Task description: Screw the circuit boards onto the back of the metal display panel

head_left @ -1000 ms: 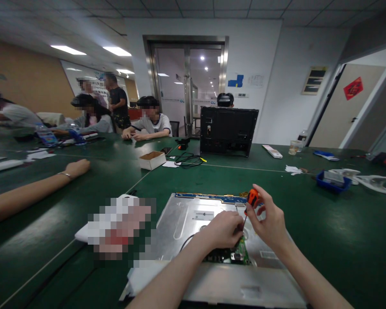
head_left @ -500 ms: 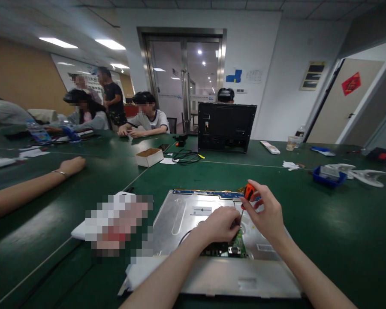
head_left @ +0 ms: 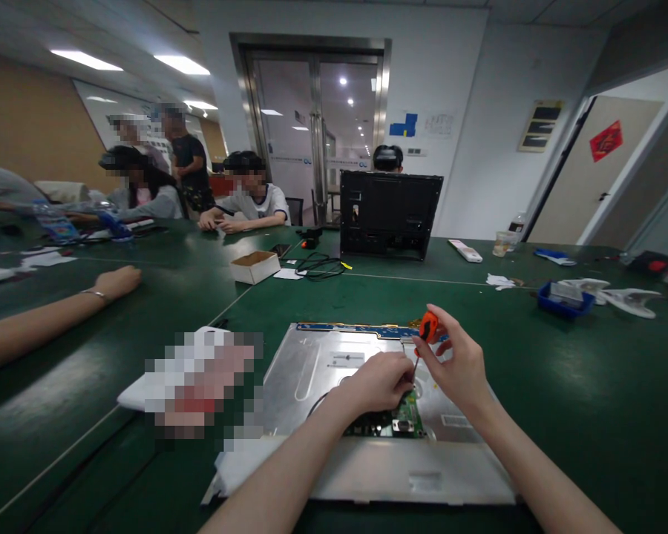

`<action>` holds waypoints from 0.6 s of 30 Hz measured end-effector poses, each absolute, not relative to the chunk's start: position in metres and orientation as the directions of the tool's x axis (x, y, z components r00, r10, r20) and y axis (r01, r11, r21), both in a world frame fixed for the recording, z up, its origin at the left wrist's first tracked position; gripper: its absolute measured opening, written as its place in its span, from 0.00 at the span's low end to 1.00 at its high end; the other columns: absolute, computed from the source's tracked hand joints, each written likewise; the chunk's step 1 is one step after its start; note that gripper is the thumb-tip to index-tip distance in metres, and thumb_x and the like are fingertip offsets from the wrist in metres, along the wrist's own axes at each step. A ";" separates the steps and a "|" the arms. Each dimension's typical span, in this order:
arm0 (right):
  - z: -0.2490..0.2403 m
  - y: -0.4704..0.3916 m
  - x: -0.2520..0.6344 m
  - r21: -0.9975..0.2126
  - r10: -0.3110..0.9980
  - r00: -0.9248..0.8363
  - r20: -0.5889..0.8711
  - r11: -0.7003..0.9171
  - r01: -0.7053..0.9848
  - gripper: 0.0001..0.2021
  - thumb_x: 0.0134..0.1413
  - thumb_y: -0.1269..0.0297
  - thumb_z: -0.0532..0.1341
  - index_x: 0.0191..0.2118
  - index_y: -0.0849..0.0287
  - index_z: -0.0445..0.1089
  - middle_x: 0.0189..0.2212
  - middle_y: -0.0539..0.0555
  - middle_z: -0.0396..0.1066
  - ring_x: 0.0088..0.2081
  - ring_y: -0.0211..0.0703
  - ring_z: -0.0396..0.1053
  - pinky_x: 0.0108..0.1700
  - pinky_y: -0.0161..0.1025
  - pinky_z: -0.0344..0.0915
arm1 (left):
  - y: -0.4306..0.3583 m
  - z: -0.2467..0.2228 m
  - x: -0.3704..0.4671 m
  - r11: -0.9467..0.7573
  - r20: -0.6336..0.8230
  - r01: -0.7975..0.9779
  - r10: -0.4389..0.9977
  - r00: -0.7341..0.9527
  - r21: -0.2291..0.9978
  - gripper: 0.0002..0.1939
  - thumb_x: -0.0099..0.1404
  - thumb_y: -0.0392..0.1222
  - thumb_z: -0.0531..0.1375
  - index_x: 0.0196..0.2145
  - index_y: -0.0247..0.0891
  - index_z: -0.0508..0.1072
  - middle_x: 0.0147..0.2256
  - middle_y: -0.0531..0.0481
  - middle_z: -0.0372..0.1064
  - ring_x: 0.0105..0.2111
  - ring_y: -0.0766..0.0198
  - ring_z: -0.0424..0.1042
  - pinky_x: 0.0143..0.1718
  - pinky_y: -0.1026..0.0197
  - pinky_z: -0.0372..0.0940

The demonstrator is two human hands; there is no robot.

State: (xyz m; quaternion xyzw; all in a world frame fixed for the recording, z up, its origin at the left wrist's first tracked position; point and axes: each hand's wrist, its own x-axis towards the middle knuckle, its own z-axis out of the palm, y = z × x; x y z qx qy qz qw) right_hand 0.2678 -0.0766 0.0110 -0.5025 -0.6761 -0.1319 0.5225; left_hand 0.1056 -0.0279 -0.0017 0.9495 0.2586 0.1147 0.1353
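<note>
A silver metal panel (head_left: 289, 378) lies flat on the green table, with a blue circuit strip (head_left: 339, 330) along its far edge. On the panel sits a green circuit board (head_left: 410, 415), partly covered by my left hand (head_left: 387, 380). The fingers of that hand are pressed together at the screwdriver's tip; whatever they pinch is hidden. My right hand (head_left: 459, 363) grips the orange and black handle of a screwdriver (head_left: 428, 326), its shaft slanting down to the board's upper edge.
Beyond the panel stands a black monitor housing (head_left: 390, 215), with cables and an open white box (head_left: 254, 268) to its left. A blue tray (head_left: 565, 300) is at right. Another person's forearm (head_left: 44, 319) rests at left; several people sit or stand farther back.
The whole view has shifted slightly. Both hands keep nearly the same places over the board, and the screwdriver handle looks turned a little in my right hand.
</note>
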 end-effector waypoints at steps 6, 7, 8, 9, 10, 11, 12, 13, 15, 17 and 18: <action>0.011 -0.078 0.266 -0.363 0.550 0.075 0.832 0.437 0.823 0.20 0.63 0.57 0.59 0.59 0.56 0.65 0.28 0.49 0.74 0.21 0.37 0.68 0.25 0.34 0.65 | -0.027 -0.004 0.106 -0.828 0.143 0.464 0.524 0.840 0.314 0.03 0.65 0.31 0.60 0.34 0.36 0.73 0.36 0.47 0.75 0.37 0.58 0.73 0.36 0.62 0.62; 0.011 -0.078 0.266 -0.369 0.554 0.076 0.829 0.440 0.819 0.20 0.63 0.57 0.59 0.59 0.56 0.64 0.28 0.49 0.74 0.20 0.37 0.68 0.25 0.34 0.65 | -0.027 -0.005 0.106 -0.828 0.142 0.461 0.523 0.841 0.319 0.04 0.65 0.30 0.60 0.35 0.36 0.73 0.36 0.47 0.75 0.37 0.58 0.73 0.36 0.62 0.62; 0.012 -0.078 0.266 -0.373 0.557 0.075 0.827 0.443 0.815 0.20 0.63 0.58 0.59 0.59 0.56 0.64 0.28 0.49 0.75 0.20 0.37 0.68 0.25 0.34 0.65 | -0.026 -0.005 0.106 -0.829 0.140 0.458 0.520 0.843 0.323 0.04 0.65 0.30 0.61 0.35 0.36 0.73 0.36 0.47 0.75 0.37 0.58 0.73 0.37 0.62 0.62; 0.011 -0.078 0.266 -0.376 0.560 0.075 0.825 0.445 0.813 0.20 0.63 0.57 0.59 0.59 0.56 0.64 0.28 0.49 0.75 0.20 0.37 0.68 0.24 0.34 0.65 | -0.026 -0.005 0.106 -0.829 0.139 0.454 0.517 0.845 0.326 0.04 0.64 0.30 0.61 0.35 0.36 0.73 0.37 0.47 0.75 0.37 0.58 0.73 0.37 0.62 0.63; 0.011 -0.078 0.266 -0.377 0.562 0.074 0.824 0.446 0.812 0.20 0.63 0.57 0.58 0.59 0.56 0.63 0.28 0.49 0.75 0.20 0.37 0.68 0.24 0.34 0.65 | -0.026 -0.005 0.106 -0.830 0.138 0.451 0.514 0.846 0.327 0.04 0.64 0.30 0.61 0.35 0.36 0.74 0.37 0.47 0.75 0.37 0.58 0.73 0.37 0.62 0.62; 0.011 -0.078 0.266 -0.376 0.564 0.071 0.823 0.446 0.812 0.21 0.63 0.58 0.58 0.59 0.56 0.63 0.28 0.49 0.75 0.20 0.37 0.68 0.24 0.34 0.65 | -0.026 -0.005 0.105 -0.831 0.138 0.449 0.513 0.847 0.329 0.04 0.64 0.30 0.61 0.35 0.36 0.74 0.37 0.47 0.75 0.37 0.58 0.73 0.37 0.62 0.62; 0.011 -0.078 0.266 -0.375 0.566 0.069 0.822 0.446 0.813 0.21 0.63 0.58 0.58 0.59 0.56 0.63 0.28 0.49 0.75 0.20 0.37 0.68 0.24 0.34 0.65 | -0.026 -0.005 0.106 -0.831 0.138 0.446 0.511 0.849 0.331 0.04 0.64 0.30 0.61 0.35 0.36 0.74 0.37 0.47 0.75 0.38 0.58 0.73 0.37 0.61 0.62; 0.011 -0.078 0.266 -0.373 0.566 0.065 0.822 0.447 0.813 0.21 0.63 0.58 0.59 0.59 0.56 0.63 0.29 0.50 0.75 0.20 0.37 0.68 0.24 0.33 0.65 | -0.025 -0.005 0.106 -0.832 0.139 0.443 0.509 0.850 0.334 0.03 0.65 0.31 0.61 0.35 0.36 0.74 0.37 0.47 0.75 0.38 0.57 0.73 0.37 0.61 0.62; 0.011 -0.078 0.267 -0.367 0.564 0.060 0.824 0.450 0.814 0.20 0.64 0.58 0.59 0.59 0.56 0.63 0.30 0.50 0.76 0.20 0.37 0.68 0.24 0.33 0.65 | -0.026 -0.005 0.106 -0.831 0.140 0.441 0.508 0.850 0.338 0.03 0.65 0.31 0.61 0.35 0.36 0.74 0.37 0.47 0.75 0.38 0.57 0.73 0.37 0.61 0.62; 0.011 -0.078 0.267 -0.361 0.559 0.056 0.827 0.452 0.816 0.20 0.63 0.58 0.59 0.59 0.57 0.63 0.30 0.50 0.76 0.20 0.37 0.68 0.24 0.33 0.65 | -0.026 -0.004 0.106 -0.828 0.140 0.443 0.512 0.847 0.343 0.03 0.65 0.31 0.62 0.35 0.36 0.74 0.37 0.47 0.75 0.38 0.58 0.73 0.37 0.61 0.62; 0.011 -0.078 0.267 -0.356 0.555 0.054 0.830 0.453 0.817 0.20 0.63 0.58 0.59 0.58 0.57 0.63 0.29 0.50 0.76 0.20 0.37 0.69 0.24 0.33 0.65 | -0.026 -0.004 0.106 -0.826 0.140 0.445 0.514 0.846 0.345 0.03 0.65 0.31 0.62 0.35 0.36 0.74 0.37 0.47 0.75 0.38 0.58 0.73 0.37 0.61 0.62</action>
